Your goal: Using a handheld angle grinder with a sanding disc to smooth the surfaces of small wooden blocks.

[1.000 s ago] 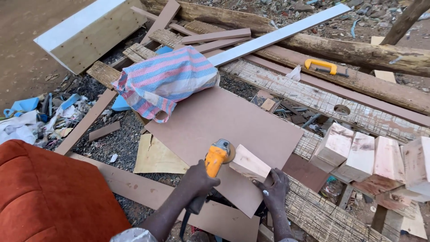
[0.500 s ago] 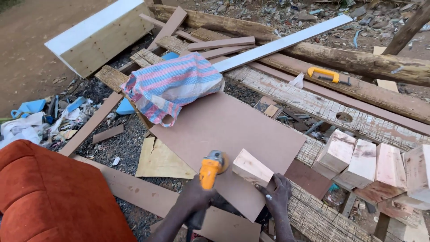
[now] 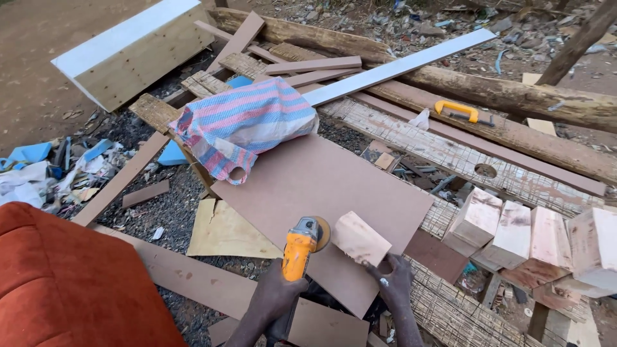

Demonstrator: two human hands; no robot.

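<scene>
In the head view, your left hand (image 3: 273, 297) was wrapped tight around the body of the yellow angle grinder (image 3: 301, 252), fingers closed all the way round it, so that the tool lay in line with your forearm and its sanding disc (image 3: 321, 232) faced the work. Your right hand (image 3: 393, 281) gripped the lower end of the small wooden block (image 3: 358, 238), fingers curled against its underside, tilting it so that one face met the disc. The block touched the disc's edge and rested over the near corner of the brown hardboard sheet (image 3: 321, 186), which served you as a flat bench above the rubble.

A striped woven sack (image 3: 244, 123) lay on the far end of that sheet, apparently weighting it down. To your right, a row of similar pale blocks (image 3: 514, 228) sat together on a woven mat, close enough to reach. A hand saw with a yellow handle (image 3: 457, 110) lay well apart on the long planks beyond. An orange cushion (image 3: 64, 283) filled the lower left corner beside you.
</scene>
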